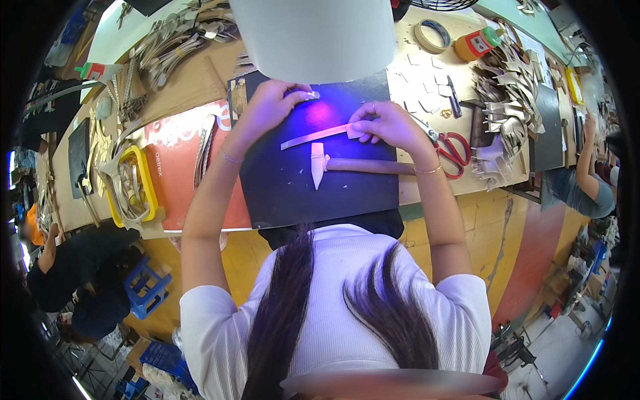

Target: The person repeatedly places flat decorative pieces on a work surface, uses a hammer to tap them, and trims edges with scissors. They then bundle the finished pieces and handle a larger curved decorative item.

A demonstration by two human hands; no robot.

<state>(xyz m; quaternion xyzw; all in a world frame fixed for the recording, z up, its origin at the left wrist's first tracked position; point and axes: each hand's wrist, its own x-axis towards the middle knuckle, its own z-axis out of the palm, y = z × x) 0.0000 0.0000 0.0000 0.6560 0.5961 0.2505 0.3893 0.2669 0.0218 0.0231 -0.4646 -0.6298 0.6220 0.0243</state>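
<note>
On a black work mat [293,187] lies a long pale strip [313,137] of material, lit by bluish-violet light. My right hand [383,123] presses down on the strip's right end. My left hand [277,100] is closed around a small lamp [308,95] that glows at the mat's far edge. A hammer [333,164] with a pale head and brown wooden handle rests on the mat just below the strip, untouched by either hand.
Red-handled scissors [455,151] lie right of the mat. A red board [177,160], a yellow-framed tool [133,187], piles of cut pieces [507,100], a tape roll [432,35] and a glue bottle [475,44] crowd the bench. Other people sit at both sides.
</note>
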